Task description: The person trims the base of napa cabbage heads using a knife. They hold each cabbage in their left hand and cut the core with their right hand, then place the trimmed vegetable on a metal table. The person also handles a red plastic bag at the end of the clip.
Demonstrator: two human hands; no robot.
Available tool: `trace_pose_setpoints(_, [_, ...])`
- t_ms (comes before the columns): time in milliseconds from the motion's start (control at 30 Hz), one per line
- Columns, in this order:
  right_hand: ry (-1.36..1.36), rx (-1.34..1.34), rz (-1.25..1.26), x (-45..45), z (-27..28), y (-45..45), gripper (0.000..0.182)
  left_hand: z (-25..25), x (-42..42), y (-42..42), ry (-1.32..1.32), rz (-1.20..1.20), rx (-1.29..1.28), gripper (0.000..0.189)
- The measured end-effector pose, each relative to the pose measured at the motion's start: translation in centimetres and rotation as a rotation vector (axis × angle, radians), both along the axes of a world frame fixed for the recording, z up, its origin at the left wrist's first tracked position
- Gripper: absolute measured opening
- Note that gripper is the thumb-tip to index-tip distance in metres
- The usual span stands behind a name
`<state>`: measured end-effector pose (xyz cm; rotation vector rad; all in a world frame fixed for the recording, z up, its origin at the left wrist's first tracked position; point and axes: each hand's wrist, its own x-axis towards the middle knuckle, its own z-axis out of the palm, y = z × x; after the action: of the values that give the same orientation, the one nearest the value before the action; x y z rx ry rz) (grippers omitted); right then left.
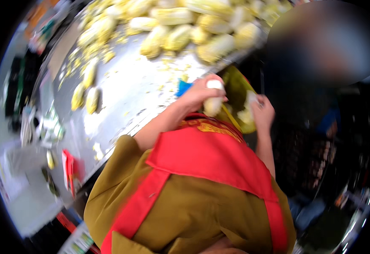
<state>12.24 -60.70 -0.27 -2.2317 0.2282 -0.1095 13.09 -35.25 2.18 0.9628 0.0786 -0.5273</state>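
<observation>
My left hand (205,90) grips a small, pale napa cabbage (213,107), with its white base end up between thumb and fingers. In my right hand (263,110) is a loose whitish cabbage leaf (248,109), pinched at the fingertips. Between and below both hands gapes a yellow-green container (237,83), its inside dark; whether it is a bag or a bin I cannot tell. A bright blue scrap (184,87) lies by my left wrist at the edge of the metal table (121,85).
Many trimmed napa cabbages (174,16) are heaped at the table's far side, with yellow leaf bits around them. Several single cabbages (92,100) lie to the left. A red item (69,168) rests at the near left corner. Another person is close at the upper right, blurred.
</observation>
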Motion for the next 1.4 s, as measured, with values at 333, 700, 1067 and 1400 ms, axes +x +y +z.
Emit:
trace_pose_setpoints(333, [0.21, 0.149, 0.044, -1.1, -8.1, -2.0, 0.034, 0.4, -2.9, 15.1, -0.202, 0.569, 0.528, 0.017])
trace_pose_setpoints(700, [0.401, 0.218, 0.082, -2.1, -8.5, 2.5, 0.026, -1.3, -10.0, 44.2, 0.013, 0.686, 2.062, 0.025])
trace_pose_setpoints(1067, [0.425, 0.223, 0.011, -3.1, -7.6, 3.9, 0.025, -2.8, 7.4, 32.8, -0.294, 0.497, 1.556, 0.05])
trace_pose_setpoints(1400, [0.423, 0.29, 0.032, -3.7, -7.9, 2.8, 0.025, -2.2, 16.6, 19.5, -0.172, -0.006, 1.777, 0.09])
